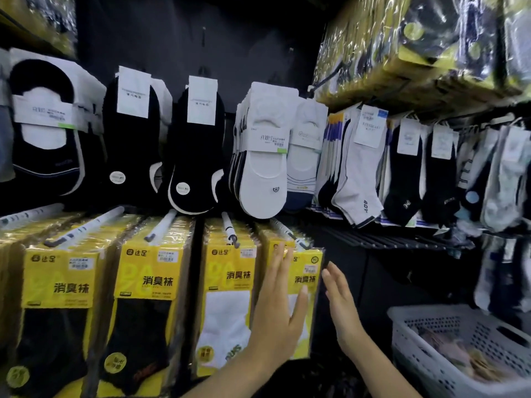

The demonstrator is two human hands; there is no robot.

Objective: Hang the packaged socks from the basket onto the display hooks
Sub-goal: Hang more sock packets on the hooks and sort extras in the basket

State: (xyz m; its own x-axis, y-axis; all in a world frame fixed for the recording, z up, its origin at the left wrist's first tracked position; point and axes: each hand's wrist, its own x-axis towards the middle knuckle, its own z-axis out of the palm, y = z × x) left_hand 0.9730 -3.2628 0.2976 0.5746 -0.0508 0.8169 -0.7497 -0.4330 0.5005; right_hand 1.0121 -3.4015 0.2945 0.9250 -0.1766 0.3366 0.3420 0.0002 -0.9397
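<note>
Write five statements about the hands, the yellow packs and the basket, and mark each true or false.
1. The left hand lies flat against the rightmost yellow pack. True.
2. The right hand grips a pack. False: it is open and holds nothing.
3. The white basket stands at the lower right. True.
4. The basket is empty. False: packaged items lie in it.
5. The yellow packs lie on a shelf. False: they hang on hooks.
</note>
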